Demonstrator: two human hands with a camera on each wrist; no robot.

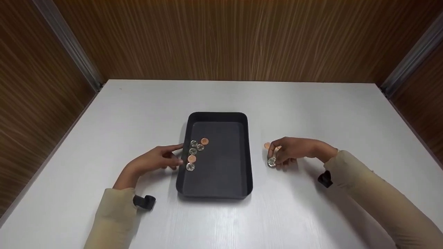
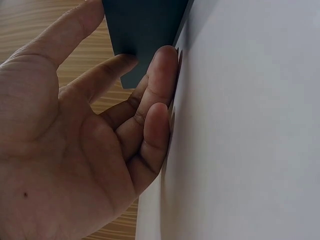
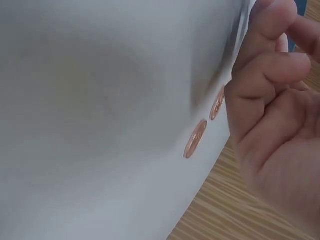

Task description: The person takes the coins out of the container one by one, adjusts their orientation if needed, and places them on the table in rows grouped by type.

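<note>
Pinching a silver coin (image 1: 271, 162) with the right hand (image 1: 292, 150), fingertips curled down onto it on the white tabletop (image 1: 311, 110), just right of the black tray (image 1: 248, 152). Couple of copper coins (image 1: 267, 146) lying flat on the tabletop right beside that hand, one mostly hidden behind the fingers; same two seen edge-on in the right wrist view (image 3: 195, 138).

Resting against the tray's left wall with the left hand (image 1: 155, 160), fingers relaxed and spread, nothing held, grip apart. Thumb and index finger up by the rim, other fingertips (image 2: 162, 75) touching the tabletop next to the tray's outer wall (image 2: 140, 35) in the left wrist view.

Sitting inside the tray along its left side: a loose line of coins (image 1: 193, 154), three silver and two copper, some touching each other.

Wearing beige sleeves (image 1: 114, 218) on both arms, with a black strap (image 1: 144, 202) at each wrist. Wood-grain walls (image 1: 221, 38) around the tabletop.
</note>
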